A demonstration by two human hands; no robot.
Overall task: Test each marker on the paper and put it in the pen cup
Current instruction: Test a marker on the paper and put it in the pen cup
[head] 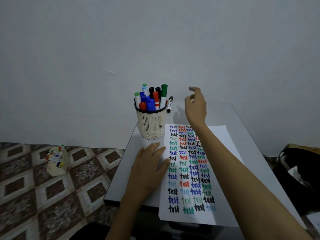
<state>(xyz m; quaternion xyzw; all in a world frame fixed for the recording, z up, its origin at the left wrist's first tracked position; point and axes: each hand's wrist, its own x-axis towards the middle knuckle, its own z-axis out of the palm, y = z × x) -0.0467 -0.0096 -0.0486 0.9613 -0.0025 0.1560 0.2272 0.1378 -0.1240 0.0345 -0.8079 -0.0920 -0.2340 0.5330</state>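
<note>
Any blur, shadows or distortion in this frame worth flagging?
Head view: dim, cool light; the right hand is motion-blurred at its fingers and throws a soft shadow on the table; the writing on the paper is sharp; the wide-angle lens splays the table edges.

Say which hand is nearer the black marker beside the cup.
Right. The right hand hovers just right of the black marker; the left hand lies flat well short of it.
</note>
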